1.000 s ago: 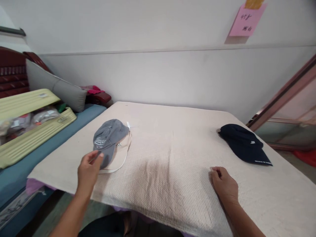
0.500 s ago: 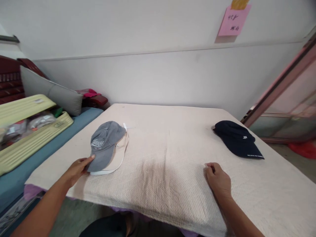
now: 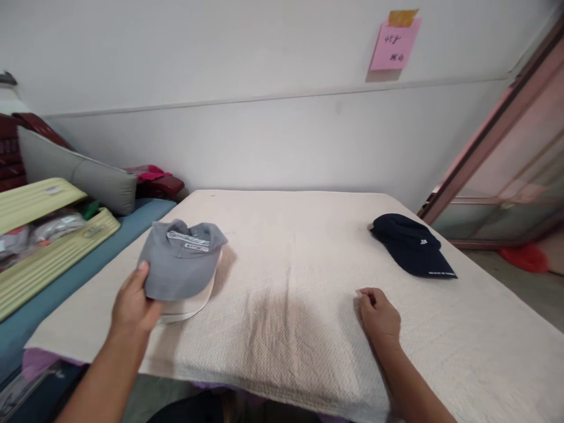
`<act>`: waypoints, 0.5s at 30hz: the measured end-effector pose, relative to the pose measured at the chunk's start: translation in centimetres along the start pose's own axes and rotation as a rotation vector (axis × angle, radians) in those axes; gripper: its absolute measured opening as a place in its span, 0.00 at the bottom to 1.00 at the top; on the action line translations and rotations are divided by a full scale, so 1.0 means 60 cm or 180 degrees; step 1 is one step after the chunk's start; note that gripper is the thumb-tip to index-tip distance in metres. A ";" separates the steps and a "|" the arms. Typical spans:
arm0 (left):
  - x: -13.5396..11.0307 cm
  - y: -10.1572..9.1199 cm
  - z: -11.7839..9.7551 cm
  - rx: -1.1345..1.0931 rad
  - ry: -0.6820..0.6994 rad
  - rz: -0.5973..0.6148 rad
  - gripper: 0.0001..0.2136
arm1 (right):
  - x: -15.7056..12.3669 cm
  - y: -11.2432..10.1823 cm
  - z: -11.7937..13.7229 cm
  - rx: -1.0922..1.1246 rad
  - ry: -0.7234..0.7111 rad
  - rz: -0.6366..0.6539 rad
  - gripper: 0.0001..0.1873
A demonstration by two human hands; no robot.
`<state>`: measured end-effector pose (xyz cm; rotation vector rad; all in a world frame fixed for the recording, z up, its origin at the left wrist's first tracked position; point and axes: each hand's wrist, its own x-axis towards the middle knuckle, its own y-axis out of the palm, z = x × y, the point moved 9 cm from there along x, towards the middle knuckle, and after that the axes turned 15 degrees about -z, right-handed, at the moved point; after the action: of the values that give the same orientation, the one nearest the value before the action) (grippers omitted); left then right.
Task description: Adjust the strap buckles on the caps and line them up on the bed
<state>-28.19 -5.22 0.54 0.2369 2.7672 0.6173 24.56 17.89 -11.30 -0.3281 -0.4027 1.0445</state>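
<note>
My left hand (image 3: 134,299) is closed on the brim edge of a grey baseball cap (image 3: 180,267) with white lettering on its front. The cap is raised and tilted over a cream cap (image 3: 200,302), whose brim shows below it; the rest of the cream cap is hidden. My right hand (image 3: 379,314) rests on the cream cloth (image 3: 286,346) with its fingers curled in and nothing visible in them. Beyond it, toward the right, a navy blue cap (image 3: 409,245) lies with its brim pointing right.
The cloth covers a table that meets a white wall (image 3: 264,147). A pink note (image 3: 393,47) is taped to that wall. At the left are a grey cushion (image 3: 83,170) and a pale yellow slatted container (image 3: 57,258) with bags in it. A pink-framed glass door (image 3: 506,176) stands at right.
My left hand has lifted the grey cap and tipped it over the cream cap. The view has turned slightly right. My right hand keeps its place on the cloth.
</note>
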 end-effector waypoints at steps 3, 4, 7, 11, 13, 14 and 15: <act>-0.118 0.052 0.085 -0.0312 -0.0652 0.0402 0.12 | -0.042 0.034 0.037 0.0889 0.0523 0.0241 0.13; -0.153 0.058 0.117 -0.0292 -0.0788 0.0408 0.11 | -0.064 0.052 0.056 0.1142 0.0632 0.0500 0.16; -0.243 0.079 0.206 0.0046 -0.1166 0.0992 0.12 | -0.160 0.120 0.121 0.2765 0.1818 0.2340 0.28; -0.352 0.091 0.287 0.1121 -0.1932 0.2888 0.21 | -0.172 0.105 0.140 0.3401 0.2498 0.2683 0.29; -0.391 0.081 0.297 0.1538 -0.2136 0.3714 0.26 | -0.156 0.087 0.130 0.3422 0.2525 0.2571 0.21; -0.399 0.079 0.297 0.1552 -0.2190 0.3883 0.29 | -0.152 0.079 0.128 0.3405 0.2445 0.2604 0.18; -0.402 0.081 0.296 0.1475 -0.2232 0.3881 0.31 | -0.152 0.071 0.129 0.3380 0.2324 0.2688 0.16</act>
<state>0.67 0.66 -6.71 1.8632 1.7764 0.0296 13.62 12.39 -7.88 0.1284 1.0301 1.6883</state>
